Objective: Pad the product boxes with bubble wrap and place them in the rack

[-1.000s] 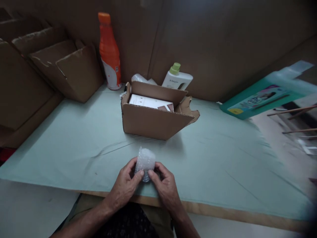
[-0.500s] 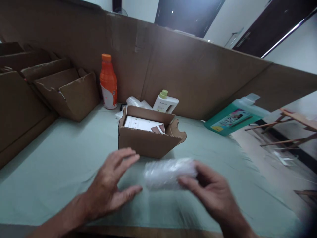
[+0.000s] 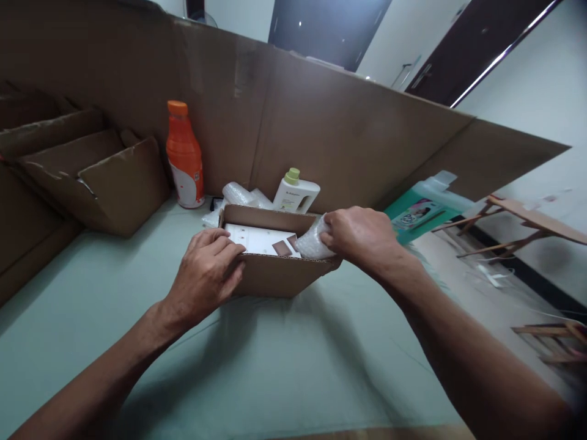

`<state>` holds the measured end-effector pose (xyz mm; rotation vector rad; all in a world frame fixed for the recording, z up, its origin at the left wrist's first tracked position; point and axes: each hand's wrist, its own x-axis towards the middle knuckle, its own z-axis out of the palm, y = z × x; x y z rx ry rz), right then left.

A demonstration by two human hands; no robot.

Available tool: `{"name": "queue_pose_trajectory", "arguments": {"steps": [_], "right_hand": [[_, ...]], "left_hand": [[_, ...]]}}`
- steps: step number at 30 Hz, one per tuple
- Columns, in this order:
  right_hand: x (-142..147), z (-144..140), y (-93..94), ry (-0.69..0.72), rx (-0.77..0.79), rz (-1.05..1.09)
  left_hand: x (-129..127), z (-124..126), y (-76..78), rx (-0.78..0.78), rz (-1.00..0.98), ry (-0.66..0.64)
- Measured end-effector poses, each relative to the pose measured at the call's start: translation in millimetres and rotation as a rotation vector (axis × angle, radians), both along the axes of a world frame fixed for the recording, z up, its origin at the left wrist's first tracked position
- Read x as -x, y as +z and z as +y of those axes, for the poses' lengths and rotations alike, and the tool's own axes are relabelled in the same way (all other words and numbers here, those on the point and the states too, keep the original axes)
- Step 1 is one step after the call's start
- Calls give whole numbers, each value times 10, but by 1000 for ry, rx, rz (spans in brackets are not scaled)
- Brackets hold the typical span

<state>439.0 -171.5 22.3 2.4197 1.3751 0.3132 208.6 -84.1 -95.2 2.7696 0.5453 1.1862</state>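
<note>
Right hand [image 3: 360, 237] grips bubble-wrapped bundle [image 3: 312, 244] over box [image 3: 275, 275], left hand [image 3: 208, 275] clamps its front wall; bundle could snag the torn right flap or crush the white carton [image 3: 257, 238] inside.

Two hands are counted: one left hand [image 3: 207, 269] and one right hand [image 3: 360, 235]. One open cardboard box [image 3: 275, 276] is recorded on the counter [image 3: 284, 360], with one white flat package [image 3: 259, 239] lying inside it. One bubble-wrapped bundle [image 3: 312, 243] is held at the box's right end, and further bubble wrap [image 3: 241, 195] is noted behind the box, its pieces not separable by count. Three bottles are counted: one orange bottle [image 3: 184, 156], one white bottle with a green cap [image 3: 295, 192], one green bottle lying on its side [image 3: 424, 205]. One stack of folded cartons [image 3: 92, 177] is recorded at left; their number cannot be fixed. One cardboard screen [image 3: 321, 128] is noted behind.
</note>
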Motion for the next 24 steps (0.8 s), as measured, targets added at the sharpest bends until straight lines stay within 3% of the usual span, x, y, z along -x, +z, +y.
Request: {"name": "queue_pose_trajectory", "arguments": {"steps": [3, 6, 15, 24], "right_hand": [[40, 64, 181, 37, -19, -85], [34, 48, 213, 95, -71, -114], [183, 265, -325, 198, 27, 137], [-88, 171, -394, 77, 52, 264]], "left_hand": [[17, -2, 14, -2, 14, -17], [20, -5, -12, 2, 5, -33], [0, -33, -34, 33, -15, -16], [-5, -33, -44, 71, -34, -31]]}}
